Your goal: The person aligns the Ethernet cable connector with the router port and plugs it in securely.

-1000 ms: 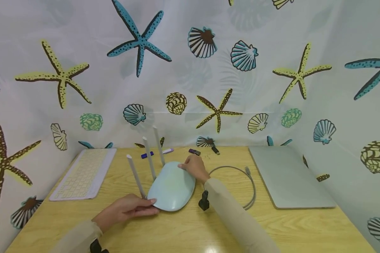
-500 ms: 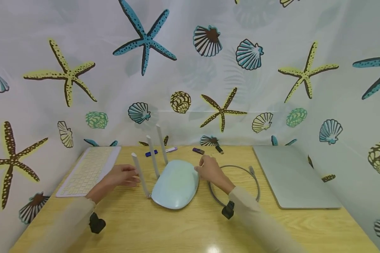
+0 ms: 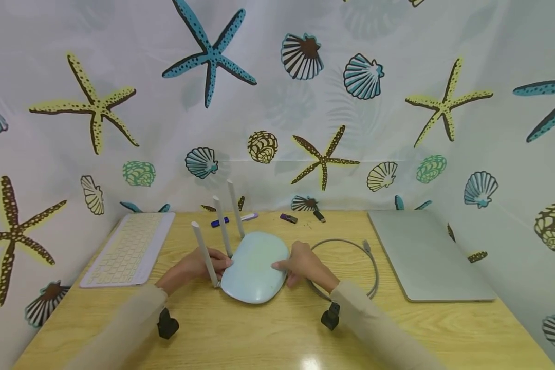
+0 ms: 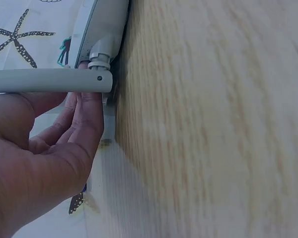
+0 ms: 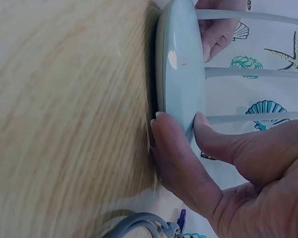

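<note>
A pale blue Wi-Fi router (image 3: 254, 280) with three upright grey antennas (image 3: 205, 254) sits on the wooden table. My left hand (image 3: 199, 266) reaches between the antennas and grips the router's left edge, thumb on top. In the left wrist view an antenna (image 4: 49, 80) crosses in front of that hand, and its fingertips are partly hidden behind the router. On the opposite side my right hand (image 3: 307, 264) pinches the rim, thumb above and fingers (image 5: 176, 148) along the lower edge. The router's base is close to the tabletop; whether it touches cannot be seen.
A white keyboard (image 3: 129, 249) lies at the left, a closed silver laptop (image 3: 427, 257) at the right. A grey cable (image 3: 374, 262) loops beside my right hand. Along the back are a blue USB stick (image 3: 219, 222), a purple-white one (image 3: 250, 217), and two dark ones (image 3: 289, 218).
Both hands shifted from the router's near and far ends to its left and right sides. The left hand came in between the antennas and the right hand took hold of the right rim.
</note>
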A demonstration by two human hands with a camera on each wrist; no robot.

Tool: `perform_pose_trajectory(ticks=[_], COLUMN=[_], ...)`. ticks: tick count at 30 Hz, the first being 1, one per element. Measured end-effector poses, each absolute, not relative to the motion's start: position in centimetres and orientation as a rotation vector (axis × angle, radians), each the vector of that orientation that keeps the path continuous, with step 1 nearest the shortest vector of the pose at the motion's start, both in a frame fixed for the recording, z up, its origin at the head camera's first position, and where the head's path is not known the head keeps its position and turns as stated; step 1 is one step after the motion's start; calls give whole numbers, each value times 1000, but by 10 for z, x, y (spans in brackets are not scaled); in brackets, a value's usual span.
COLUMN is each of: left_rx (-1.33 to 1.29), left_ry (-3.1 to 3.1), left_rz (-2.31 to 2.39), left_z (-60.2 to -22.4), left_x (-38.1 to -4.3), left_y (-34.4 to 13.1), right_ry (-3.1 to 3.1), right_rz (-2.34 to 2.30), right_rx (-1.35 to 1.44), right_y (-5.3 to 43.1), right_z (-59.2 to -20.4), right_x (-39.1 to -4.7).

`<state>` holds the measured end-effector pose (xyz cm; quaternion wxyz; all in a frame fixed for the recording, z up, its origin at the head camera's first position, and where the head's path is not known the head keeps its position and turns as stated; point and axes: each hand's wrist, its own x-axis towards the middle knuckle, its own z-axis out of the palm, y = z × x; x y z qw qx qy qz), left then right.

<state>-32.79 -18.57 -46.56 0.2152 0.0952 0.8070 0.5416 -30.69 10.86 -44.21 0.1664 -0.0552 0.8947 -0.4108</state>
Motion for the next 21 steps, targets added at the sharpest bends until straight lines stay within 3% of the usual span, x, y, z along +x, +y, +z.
perform_pose_trajectory(ticks=[5,14,21], left_rx=[233,-95,104], left_ry=[2179,1973,1941], left_rz=[1499,1731,1581], left_z=[-466,-473,-468], left_x=[-327,-306,-317], left_y=[-186,-181,-207], right_ry=[2575,2583,2568], right_rz=[-1169,-1252,-1210], right_rx=[-140,-154,-192], right_y=[106,104,106], right_z=[-445,-446,-444], right_x=[-314,-325,-326])
